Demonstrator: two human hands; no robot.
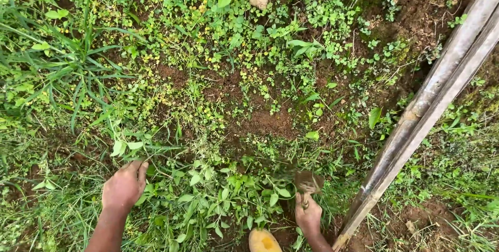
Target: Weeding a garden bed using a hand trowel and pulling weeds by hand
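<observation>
At the bottom edge, between the two forearms, an orange-yellow rounded thing shows, only partly in view, so I cannot tell what it is. Just to its right the right hand comes up from the lower edge, the wrist bent a little to the left. Its fingers are curled closed around the handle of a small tool, whose brown head is blurred just above the knuckles; the exact kind of tool I cannot tell. The head is among the leafy weeds, close to the ground.

To the left, the left hand reaches forward on a straight forearm, palm down. The fingers bend downward and press into the weeds, with the thumb stretched to the right; it seems to grip stems under it, but the leaves hide the fingertips, so I cannot say it surely.

At the right, a long grey wooden pole lies slanted from the bottom, near the right hand, up to the top right corner.

Further away, in the middle, there are patches of bare brown soil between small green plants. At the far left stands a clump of long grass. Near the top a small pale stone lies among the leaves.
</observation>
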